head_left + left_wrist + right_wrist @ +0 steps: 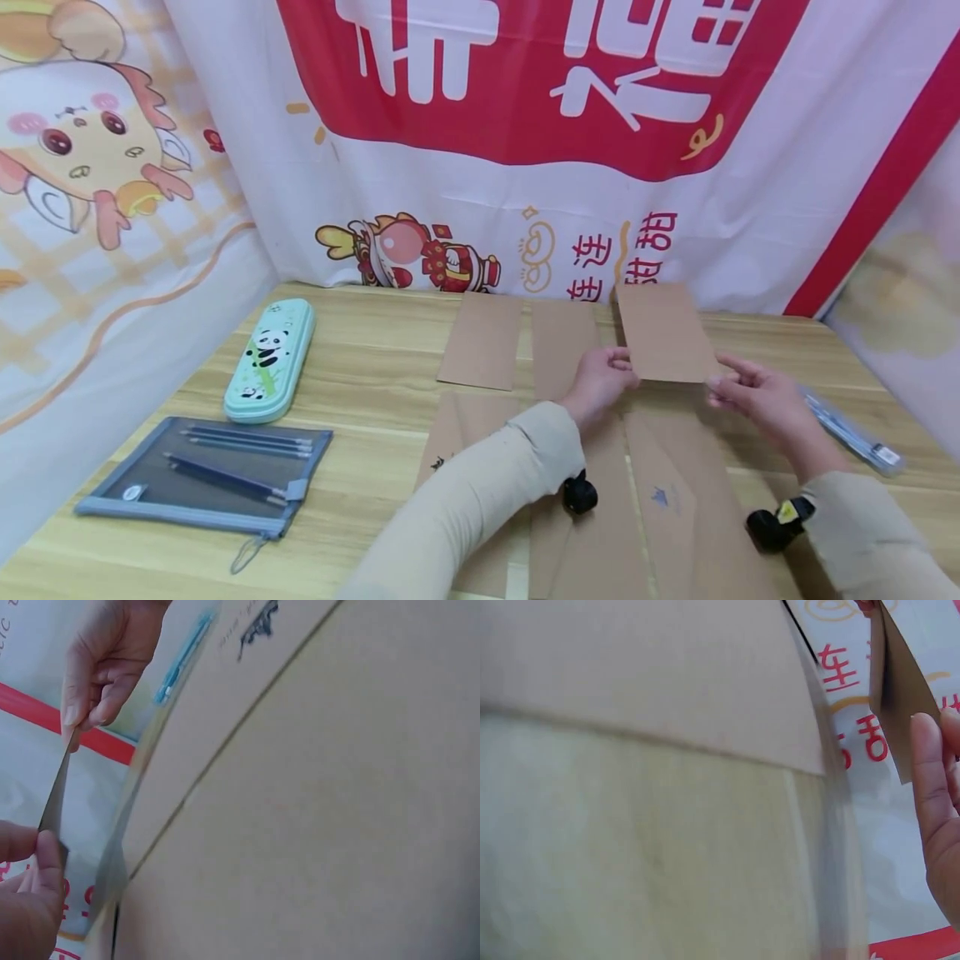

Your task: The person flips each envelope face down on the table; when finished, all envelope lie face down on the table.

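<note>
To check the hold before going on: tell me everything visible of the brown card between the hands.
The brown card is rectangular, looks like stiff paper, and shows no print on the face in the head view. It is raised above the table, tilted. The left hand pinches its near left corner, the right hand its near right corner. In the right wrist view, two surfaces stand at an angle, so it seems folded.

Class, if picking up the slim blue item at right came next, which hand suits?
Probably the right hand: the slim blue item lies close by; the left hand is farther. Both pinch the brown card.
</note>
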Action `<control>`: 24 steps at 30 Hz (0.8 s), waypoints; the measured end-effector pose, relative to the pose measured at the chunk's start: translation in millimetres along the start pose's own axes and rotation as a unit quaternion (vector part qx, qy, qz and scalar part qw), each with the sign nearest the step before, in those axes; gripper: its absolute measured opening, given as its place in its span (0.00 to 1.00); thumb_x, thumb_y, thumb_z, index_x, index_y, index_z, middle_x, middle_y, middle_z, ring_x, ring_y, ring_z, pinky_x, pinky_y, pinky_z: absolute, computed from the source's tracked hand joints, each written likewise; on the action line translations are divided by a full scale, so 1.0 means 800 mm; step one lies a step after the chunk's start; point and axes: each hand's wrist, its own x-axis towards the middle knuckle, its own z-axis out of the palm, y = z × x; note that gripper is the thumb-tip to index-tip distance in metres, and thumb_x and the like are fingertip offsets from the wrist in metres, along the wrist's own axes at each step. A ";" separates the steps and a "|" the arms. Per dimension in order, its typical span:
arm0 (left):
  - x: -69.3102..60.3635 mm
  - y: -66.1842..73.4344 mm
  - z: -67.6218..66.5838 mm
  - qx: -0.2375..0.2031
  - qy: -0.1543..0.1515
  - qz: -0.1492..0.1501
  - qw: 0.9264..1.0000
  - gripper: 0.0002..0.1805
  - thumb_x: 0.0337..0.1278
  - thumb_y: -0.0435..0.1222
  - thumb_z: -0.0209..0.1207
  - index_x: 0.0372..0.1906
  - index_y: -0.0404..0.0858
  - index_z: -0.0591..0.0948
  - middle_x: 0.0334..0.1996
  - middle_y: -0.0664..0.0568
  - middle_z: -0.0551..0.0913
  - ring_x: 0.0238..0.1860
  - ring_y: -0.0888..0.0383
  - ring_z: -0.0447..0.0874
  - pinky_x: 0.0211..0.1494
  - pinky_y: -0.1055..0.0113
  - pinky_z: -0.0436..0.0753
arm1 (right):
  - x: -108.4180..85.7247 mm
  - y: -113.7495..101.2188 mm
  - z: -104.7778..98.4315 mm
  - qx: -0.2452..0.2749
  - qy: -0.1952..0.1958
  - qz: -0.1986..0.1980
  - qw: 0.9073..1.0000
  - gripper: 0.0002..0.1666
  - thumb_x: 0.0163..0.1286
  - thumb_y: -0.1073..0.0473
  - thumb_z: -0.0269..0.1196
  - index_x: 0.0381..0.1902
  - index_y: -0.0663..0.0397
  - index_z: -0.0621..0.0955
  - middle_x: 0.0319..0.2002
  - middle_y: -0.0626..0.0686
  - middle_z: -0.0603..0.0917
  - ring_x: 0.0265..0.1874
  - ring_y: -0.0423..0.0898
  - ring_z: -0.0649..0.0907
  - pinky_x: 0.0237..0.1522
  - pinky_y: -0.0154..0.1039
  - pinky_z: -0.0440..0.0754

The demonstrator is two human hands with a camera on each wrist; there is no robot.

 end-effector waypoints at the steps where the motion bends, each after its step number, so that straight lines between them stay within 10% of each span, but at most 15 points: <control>1: 0.001 -0.002 -0.001 0.000 -0.005 -0.003 1.000 0.28 0.37 0.15 0.56 0.53 0.28 0.76 0.20 0.57 0.73 0.22 0.65 0.69 0.28 0.77 0.73 | 0.001 0.001 -0.001 -0.006 -0.008 0.006 1.000 0.46 0.63 0.62 0.61 0.69 0.72 0.48 0.29 0.45 0.81 0.27 0.39 0.84 0.36 0.31 0.83; 13: 0.003 -0.012 -0.001 0.052 -0.032 -0.055 0.997 0.26 0.40 0.17 0.59 0.52 0.29 0.77 0.18 0.55 0.72 0.22 0.63 0.67 0.24 0.76 0.67 | 0.007 0.019 -0.009 -0.001 -0.021 0.091 0.996 0.46 0.63 0.63 0.61 0.69 0.70 0.48 0.32 0.44 0.82 0.31 0.40 0.84 0.38 0.33 0.83; 24: 0.002 -0.009 0.000 0.135 -0.016 -0.053 0.989 0.21 0.41 0.22 0.62 0.48 0.33 0.81 0.45 0.49 0.82 0.41 0.59 0.75 0.41 0.70 0.78 | 0.011 0.020 -0.008 -0.065 0.001 0.152 0.986 0.44 0.65 0.57 0.60 0.69 0.69 0.52 0.31 0.41 0.83 0.28 0.39 0.84 0.37 0.34 0.84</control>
